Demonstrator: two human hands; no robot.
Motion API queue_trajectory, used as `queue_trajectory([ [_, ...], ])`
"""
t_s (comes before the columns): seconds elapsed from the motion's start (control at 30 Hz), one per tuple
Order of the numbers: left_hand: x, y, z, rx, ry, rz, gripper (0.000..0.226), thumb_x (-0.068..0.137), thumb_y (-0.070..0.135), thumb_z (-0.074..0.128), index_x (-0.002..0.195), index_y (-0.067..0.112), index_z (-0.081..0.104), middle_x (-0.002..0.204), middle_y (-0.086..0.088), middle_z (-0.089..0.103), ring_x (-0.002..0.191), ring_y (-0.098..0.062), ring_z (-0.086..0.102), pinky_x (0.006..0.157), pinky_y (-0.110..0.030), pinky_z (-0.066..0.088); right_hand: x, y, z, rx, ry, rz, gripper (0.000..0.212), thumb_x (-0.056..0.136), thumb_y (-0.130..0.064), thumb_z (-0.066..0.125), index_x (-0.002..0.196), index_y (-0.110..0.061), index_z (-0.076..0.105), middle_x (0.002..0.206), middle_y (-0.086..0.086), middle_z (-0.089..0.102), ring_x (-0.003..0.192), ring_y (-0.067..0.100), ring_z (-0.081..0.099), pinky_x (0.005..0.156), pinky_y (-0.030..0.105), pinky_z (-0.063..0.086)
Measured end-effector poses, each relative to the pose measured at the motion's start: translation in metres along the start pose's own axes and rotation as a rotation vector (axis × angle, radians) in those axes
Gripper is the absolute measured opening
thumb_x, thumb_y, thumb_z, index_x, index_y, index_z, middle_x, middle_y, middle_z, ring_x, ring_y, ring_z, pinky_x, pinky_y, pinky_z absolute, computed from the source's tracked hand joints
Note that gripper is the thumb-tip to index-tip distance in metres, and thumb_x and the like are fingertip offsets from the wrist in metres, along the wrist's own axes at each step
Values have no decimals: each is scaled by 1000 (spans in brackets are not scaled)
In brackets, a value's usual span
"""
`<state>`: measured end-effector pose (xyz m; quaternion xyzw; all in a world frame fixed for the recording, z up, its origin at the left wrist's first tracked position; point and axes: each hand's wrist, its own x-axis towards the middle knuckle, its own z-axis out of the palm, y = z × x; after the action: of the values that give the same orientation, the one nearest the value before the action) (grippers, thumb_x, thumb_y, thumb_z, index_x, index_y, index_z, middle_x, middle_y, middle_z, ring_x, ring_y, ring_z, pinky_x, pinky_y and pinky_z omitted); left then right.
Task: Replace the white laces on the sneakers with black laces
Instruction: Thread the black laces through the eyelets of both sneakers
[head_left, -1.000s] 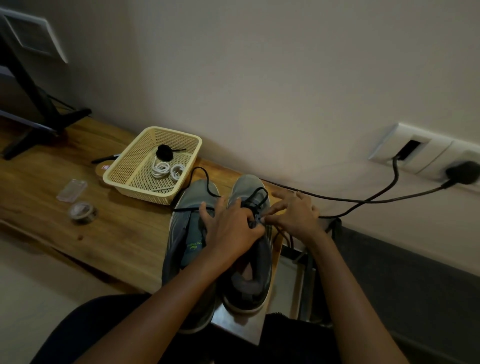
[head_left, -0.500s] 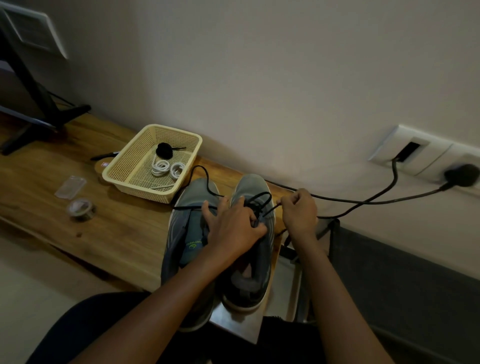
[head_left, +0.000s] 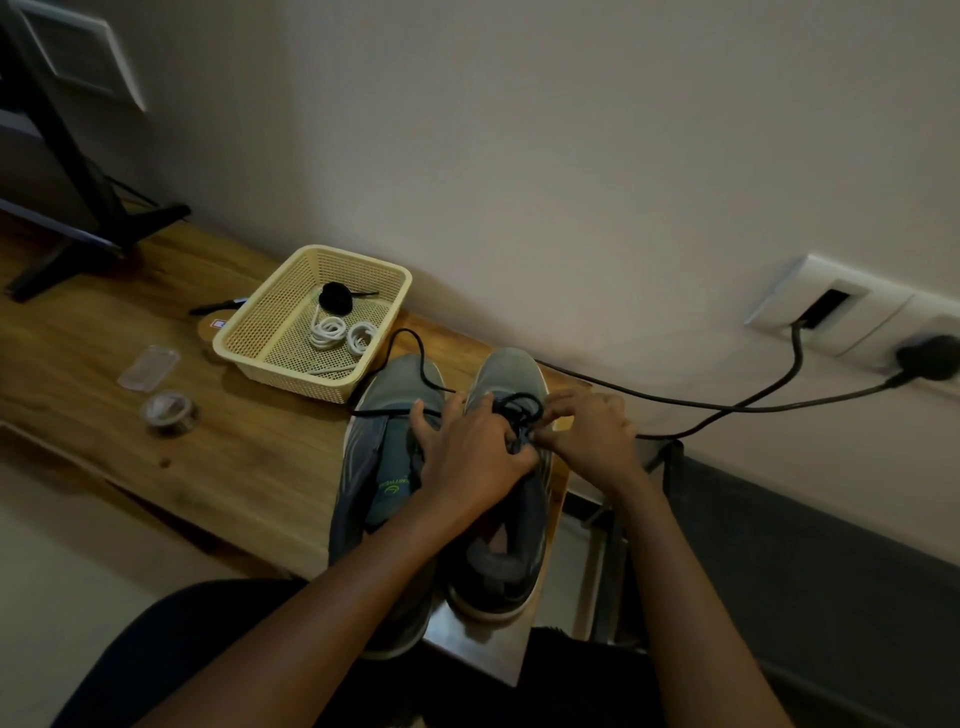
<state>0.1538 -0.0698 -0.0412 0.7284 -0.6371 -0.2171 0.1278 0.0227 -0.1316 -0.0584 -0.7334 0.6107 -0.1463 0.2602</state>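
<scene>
At the right end of the wooden desk (head_left: 234, 457): left hand (head_left: 467, 457) grip clamps the grey mesh sneaker (head_left: 511, 374); right hand (head_left: 592, 436) grip pinches the thin black lace (head_left: 519, 408). Best to pull slack evenly and keep it untwisted. Coiled white laces (head_left: 327, 332) lie in the cream perforated basket (head_left: 291, 371).

**Greys, cream and black on brown wood**

The two sneakers (head_left: 400, 387) are a muted grey-blue with pale cream soles, and the left one's tongue carries a small green logo (head_left: 393, 486). The black lace (head_left: 519, 402) runs across their toes. The basket (head_left: 291, 376) is pale cream-yellow, its walls patterned with a fine grid of holes. It holds white laces (head_left: 340, 332) and a black lace bundle (head_left: 335, 297). The worktop (head_left: 234, 452) is warm brown wood with darker grain streaks. The wall (head_left: 519, 156) is off-white, the socket plate (head_left: 852, 306) is white, and the cables (head_left: 727, 408) are black.
</scene>
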Motion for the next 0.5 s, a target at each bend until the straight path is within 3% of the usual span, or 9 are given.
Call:
queue_trajectory([
  [0.07,0,1,-1,-9,0,-5,27,90,45,52,85,23,68,150,4,35,144,-20,13,112,-55,-4,-2,0,0,23,10,-4,22,80,-26,69,62,-33,58,106,-18,55,121,18,37,98,39,25],
  [0.17,0,2,-2,-21,-7,-14,25,89,43,53,85,23,68,151,4,34,144,-20,12,112,-54,-4,-5,-1,0,12,68,7,16,84,-28,66,70,-30,59,110,-14,58,119,15,34,95,37,22],
  [0.3,-1,3,-4,-30,-11,-24,24,87,43,56,77,23,64,149,5,37,143,-20,14,112,-54,-4,-4,0,-5,-34,278,97,7,89,-22,60,83,-20,58,117,0,56,117,26,40,97,40,27],
  [0.37,-1,4,-4,-29,-2,-29,25,86,44,57,78,22,65,148,5,38,143,-20,15,112,-53,-3,-3,3,-6,43,421,161,7,91,-18,58,84,-17,56,110,5,58,111,29,47,98,43,33],
  [0.43,-1,4,-3,-23,5,-29,25,85,44,57,78,22,66,147,5,39,143,-20,15,112,-53,-3,-3,4,-6,144,567,190,10,92,-14,54,82,-16,53,96,7,61,93,26,56,89,47,44],
  [0.5,-1,3,-3,-21,3,-29,25,85,44,58,75,23,65,148,5,38,143,-20,16,112,-54,-4,-2,4,-7,257,662,270,10,95,-12,48,86,-13,51,85,8,58,78,23,55,73,39,47],
])
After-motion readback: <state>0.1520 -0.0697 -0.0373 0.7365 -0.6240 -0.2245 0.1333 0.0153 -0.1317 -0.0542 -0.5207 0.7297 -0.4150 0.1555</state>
